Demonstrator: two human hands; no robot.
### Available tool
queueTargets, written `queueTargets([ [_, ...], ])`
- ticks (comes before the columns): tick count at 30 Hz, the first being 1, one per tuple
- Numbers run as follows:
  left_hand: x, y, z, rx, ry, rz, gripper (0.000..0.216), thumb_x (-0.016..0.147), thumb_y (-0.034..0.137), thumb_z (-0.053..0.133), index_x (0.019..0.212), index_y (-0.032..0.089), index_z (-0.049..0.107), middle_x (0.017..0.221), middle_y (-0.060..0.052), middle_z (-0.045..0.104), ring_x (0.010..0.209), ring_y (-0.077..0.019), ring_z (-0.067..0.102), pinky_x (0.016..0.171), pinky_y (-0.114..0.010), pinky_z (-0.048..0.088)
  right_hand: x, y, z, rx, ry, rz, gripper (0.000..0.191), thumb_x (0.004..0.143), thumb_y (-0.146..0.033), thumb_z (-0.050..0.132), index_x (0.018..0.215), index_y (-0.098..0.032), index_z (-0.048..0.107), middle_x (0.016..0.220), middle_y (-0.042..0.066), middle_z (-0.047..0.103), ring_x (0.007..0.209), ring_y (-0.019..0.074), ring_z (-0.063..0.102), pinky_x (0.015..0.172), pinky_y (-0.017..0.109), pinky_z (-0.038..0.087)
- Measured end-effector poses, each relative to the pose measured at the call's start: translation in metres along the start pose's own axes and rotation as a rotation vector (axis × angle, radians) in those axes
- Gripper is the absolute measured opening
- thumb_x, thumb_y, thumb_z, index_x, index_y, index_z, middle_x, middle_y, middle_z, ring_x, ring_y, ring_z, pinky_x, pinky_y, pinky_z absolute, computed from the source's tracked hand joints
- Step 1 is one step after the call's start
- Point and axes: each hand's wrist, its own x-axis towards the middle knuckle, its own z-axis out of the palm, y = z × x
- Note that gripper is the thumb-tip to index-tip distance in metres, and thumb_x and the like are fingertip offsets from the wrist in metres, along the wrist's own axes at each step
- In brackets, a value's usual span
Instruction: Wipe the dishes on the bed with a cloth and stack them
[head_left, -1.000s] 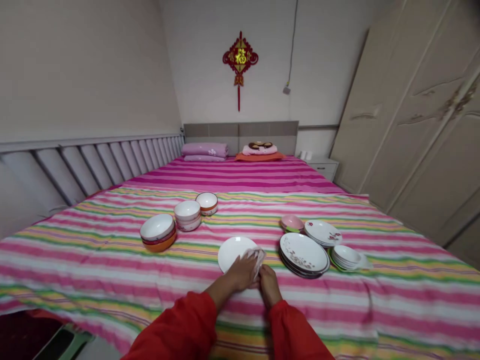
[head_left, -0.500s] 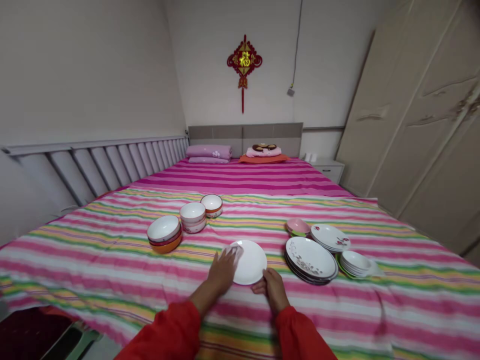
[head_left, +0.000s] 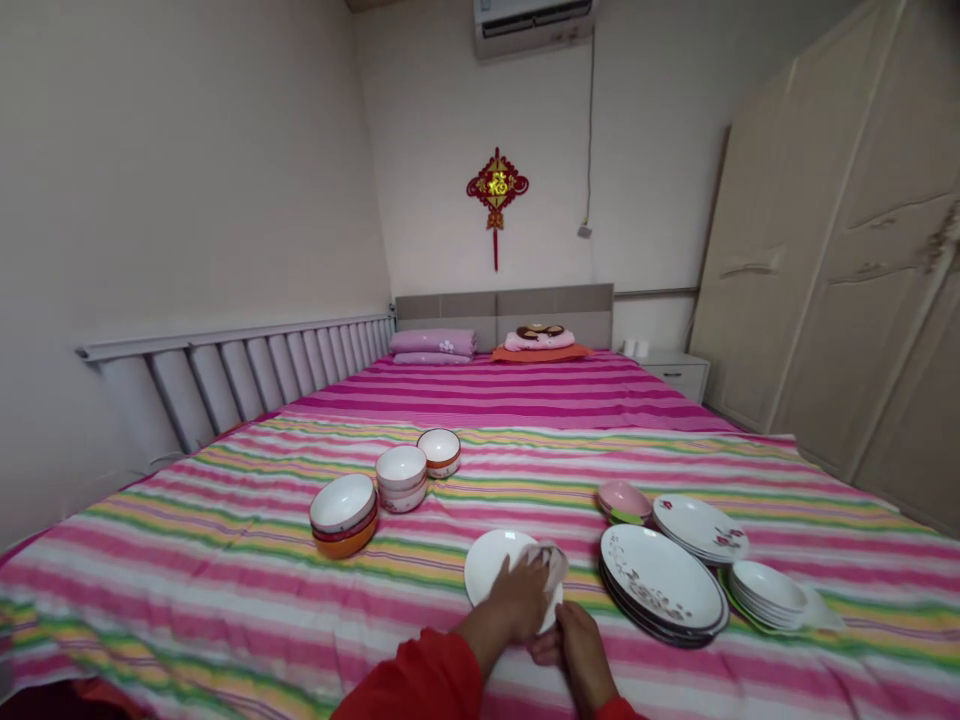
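Note:
A plain white plate (head_left: 487, 562) lies on the striped sheet in front of me. My left hand (head_left: 523, 592) presses a pale pinkish cloth (head_left: 553, 562) onto the plate's right side, fingers over the cloth. My right hand (head_left: 574, 640) pinches the plate's lower right rim between thumb and fingers. Just to the right stands a stack of large patterned plates (head_left: 660, 580), with flower plates (head_left: 701, 525) behind it. Small white bowls (head_left: 769, 588) are stacked on a plate farther right, and a pink bowl (head_left: 624, 497) sits at the back.
On the left stand stacked bowls: white over orange (head_left: 343, 510), two white ones (head_left: 402, 475), and a dark-rimmed one (head_left: 439, 450). The striped sheet (head_left: 247, 560) covers the bed. A radiator (head_left: 247, 370) runs along the left wall; a wardrobe (head_left: 817, 250) stands right.
My left hand has slid the cloth from the plate's left side to its right side. My right hand stays at the rim. The view has tilted upward.

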Motion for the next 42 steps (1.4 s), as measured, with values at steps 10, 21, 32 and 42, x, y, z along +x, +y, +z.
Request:
queueTargets([
  [10, -0.041, -0.053, -0.009, 0.016, 0.112, -0.258, 0.053, 0.093, 0.024, 0.029, 0.147, 0.026, 0.028, 0.153, -0.005, 0.03, 0.143, -0.0272, 0.017, 0.113, -0.056, 0.016, -0.012, -0.013, 0.007, 0.02, 0.02, -0.028, 0.027, 0.07, -0.041, 0.061, 0.068, -0.021, 0.042, 0.039, -0.001, 0.056, 0.034, 0.0192, 0.059, 0.032, 0.025, 0.046],
  [21, -0.063, -0.005, 0.019, -0.15, 0.094, 0.045, 0.051, 0.094, 0.026, 0.029, 0.145, 0.023, 0.033, 0.152, -0.007, 0.033, 0.143, -0.0242, 0.02, 0.114, -0.052, 0.02, -0.011, -0.014, 0.007, 0.001, 0.042, -0.051, 0.045, 0.067, -0.066, 0.061, 0.07, -0.021, 0.052, 0.045, -0.002, 0.059, 0.036, 0.0174, 0.057, 0.034, 0.028, 0.047],
  [32, 0.002, -0.027, -0.01, 0.015, 0.093, -0.202, 0.054, 0.095, 0.031, 0.025, 0.148, 0.022, 0.026, 0.154, -0.007, 0.024, 0.144, -0.0282, 0.013, 0.112, -0.061, 0.008, -0.014, -0.017, 0.009, 0.006, 0.02, -0.015, 0.044, 0.074, -0.063, 0.059, 0.07, -0.022, 0.045, 0.041, -0.001, 0.056, 0.037, 0.02, 0.061, 0.033, 0.026, 0.048],
  [42, -0.059, -0.073, 0.033, -0.581, 0.621, -0.344, 0.05, 0.084, 0.013, 0.041, 0.133, 0.011, 0.049, 0.145, -0.014, 0.043, 0.136, -0.0216, 0.036, 0.115, -0.037, 0.023, -0.012, -0.01, 0.009, -0.027, -0.014, -0.052, 0.044, 0.061, -0.055, 0.071, 0.069, -0.022, 0.043, 0.039, -0.003, 0.056, 0.034, 0.0187, 0.059, 0.032, 0.025, 0.047],
])
